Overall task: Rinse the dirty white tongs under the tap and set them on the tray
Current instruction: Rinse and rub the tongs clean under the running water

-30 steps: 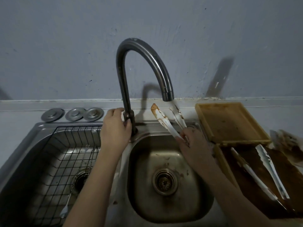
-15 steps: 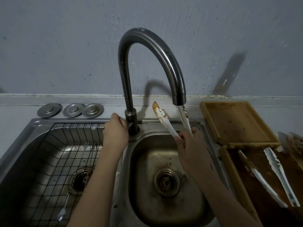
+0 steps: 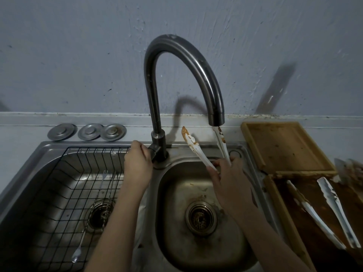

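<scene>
Tongs (image 3: pixel 208 152), white and smeared brown, are the item under inspection; they stand over the right basin of the steel double sink (image 3: pixel 243 154), beneath the gooseneck tap (image 3: pixel 176 55). A wooden tray (image 3: pixel 253 146) lies right of the basin, nearer the right hand. The right hand (image 3: pixel 229 179) closes around the tongs at their hinge end; their long axis runs up and away from the grip, arms splayed, the right tip just under the spout. The left hand (image 3: pixel 137 165) is wrapped on the tap lever (image 3: pixel 155 153). No stream is discernible; rinsing appears barely begun.
</scene>
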